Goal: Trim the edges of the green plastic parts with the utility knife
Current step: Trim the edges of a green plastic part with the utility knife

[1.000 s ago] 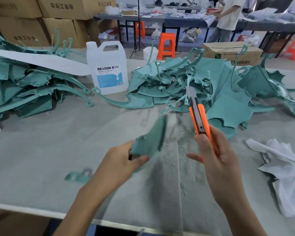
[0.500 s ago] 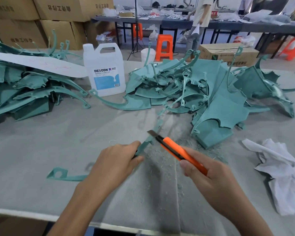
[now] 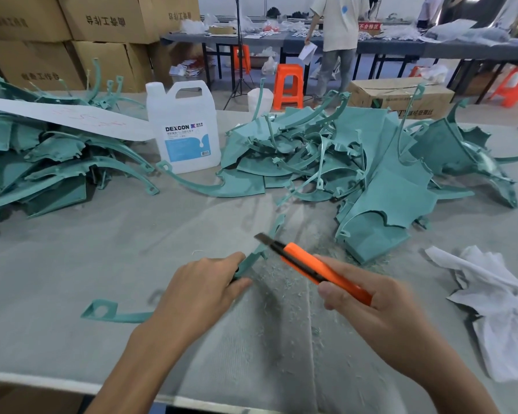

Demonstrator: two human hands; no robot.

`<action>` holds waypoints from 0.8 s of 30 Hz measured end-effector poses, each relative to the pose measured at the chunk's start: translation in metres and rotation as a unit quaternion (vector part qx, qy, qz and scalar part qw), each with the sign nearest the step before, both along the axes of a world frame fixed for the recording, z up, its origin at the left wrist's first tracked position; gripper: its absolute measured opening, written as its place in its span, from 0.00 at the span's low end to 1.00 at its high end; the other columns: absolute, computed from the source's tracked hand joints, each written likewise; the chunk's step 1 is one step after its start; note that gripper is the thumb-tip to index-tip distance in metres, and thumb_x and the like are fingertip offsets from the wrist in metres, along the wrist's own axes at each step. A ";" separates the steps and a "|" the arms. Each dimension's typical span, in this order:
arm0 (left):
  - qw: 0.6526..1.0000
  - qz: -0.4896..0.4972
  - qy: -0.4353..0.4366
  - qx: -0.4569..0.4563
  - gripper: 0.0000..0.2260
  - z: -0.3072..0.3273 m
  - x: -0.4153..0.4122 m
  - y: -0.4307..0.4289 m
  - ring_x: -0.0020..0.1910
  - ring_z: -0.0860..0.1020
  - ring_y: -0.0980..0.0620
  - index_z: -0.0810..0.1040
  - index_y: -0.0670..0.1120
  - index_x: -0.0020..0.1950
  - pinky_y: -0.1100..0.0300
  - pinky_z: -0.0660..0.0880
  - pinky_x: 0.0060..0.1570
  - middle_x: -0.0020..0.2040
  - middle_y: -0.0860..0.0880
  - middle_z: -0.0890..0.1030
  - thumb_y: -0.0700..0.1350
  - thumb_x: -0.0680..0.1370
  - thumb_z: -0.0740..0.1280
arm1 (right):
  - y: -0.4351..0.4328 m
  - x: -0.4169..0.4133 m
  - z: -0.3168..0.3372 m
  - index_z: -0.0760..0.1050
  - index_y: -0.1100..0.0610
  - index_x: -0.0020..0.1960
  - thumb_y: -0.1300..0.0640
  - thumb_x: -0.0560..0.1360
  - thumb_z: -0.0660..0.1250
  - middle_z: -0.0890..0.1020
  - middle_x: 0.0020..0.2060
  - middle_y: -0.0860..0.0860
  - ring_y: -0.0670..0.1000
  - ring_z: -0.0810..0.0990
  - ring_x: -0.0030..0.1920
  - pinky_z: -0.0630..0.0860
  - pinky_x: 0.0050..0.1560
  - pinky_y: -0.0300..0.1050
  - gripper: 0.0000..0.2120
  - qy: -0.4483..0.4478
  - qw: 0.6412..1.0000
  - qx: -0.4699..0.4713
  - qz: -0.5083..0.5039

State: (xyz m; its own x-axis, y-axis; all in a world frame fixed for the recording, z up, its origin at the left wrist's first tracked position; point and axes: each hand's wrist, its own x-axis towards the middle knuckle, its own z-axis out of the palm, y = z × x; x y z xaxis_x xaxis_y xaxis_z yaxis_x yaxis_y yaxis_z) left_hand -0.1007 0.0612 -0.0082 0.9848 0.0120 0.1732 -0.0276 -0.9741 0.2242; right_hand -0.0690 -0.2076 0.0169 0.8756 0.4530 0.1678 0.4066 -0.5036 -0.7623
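- Left hand (image 3: 198,291) grips a thin curved green plastic part (image 3: 253,258) near its middle, fingers curled over it. The part's looped end sticks out lower left, just above the tabletop (image 3: 72,249).
- Right hand (image 3: 371,312) is wrapped round the orange utility knife (image 3: 308,267). The blade is out and crosses the part's upper stretch (contact unclear, slight blur).
- Pale shavings (image 3: 281,282) lie scattered below both hands.
- At the back are the left heap (image 3: 42,162) and right heap (image 3: 386,180) of green parts, with a white jug (image 3: 186,130) between them. A crumpled white cloth (image 3: 497,303) lies at far right.
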 end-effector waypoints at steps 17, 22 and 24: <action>0.992 -0.089 -0.088 0.020 0.11 0.012 -0.007 -0.007 0.36 0.78 0.47 0.75 0.52 0.42 0.56 0.64 0.34 0.31 0.56 0.70 0.54 0.74 0.76 | 0.018 0.014 -0.006 0.75 0.34 0.60 0.35 0.69 0.73 0.76 0.31 0.47 0.47 0.70 0.26 0.68 0.24 0.39 0.21 0.142 0.962 0.226 -0.053; 0.989 -0.114 -0.096 -0.011 0.12 0.018 -0.006 0.000 0.37 0.77 0.53 0.76 0.53 0.43 0.59 0.64 0.46 0.33 0.57 0.77 0.56 0.72 0.76 | 0.020 0.013 -0.006 0.80 0.47 0.48 0.46 0.69 0.79 0.68 0.28 0.48 0.50 0.65 0.25 0.64 0.23 0.42 0.12 0.183 0.964 0.190 0.017; 0.992 -0.087 -0.089 -0.034 0.14 0.020 -0.005 0.005 0.40 0.77 0.55 0.75 0.55 0.46 0.59 0.64 0.52 0.36 0.59 0.80 0.61 0.71 0.75 | 0.021 0.011 -0.009 0.79 0.48 0.44 0.50 0.70 0.79 0.69 0.26 0.45 0.46 0.66 0.24 0.64 0.25 0.39 0.09 0.129 0.983 0.130 0.002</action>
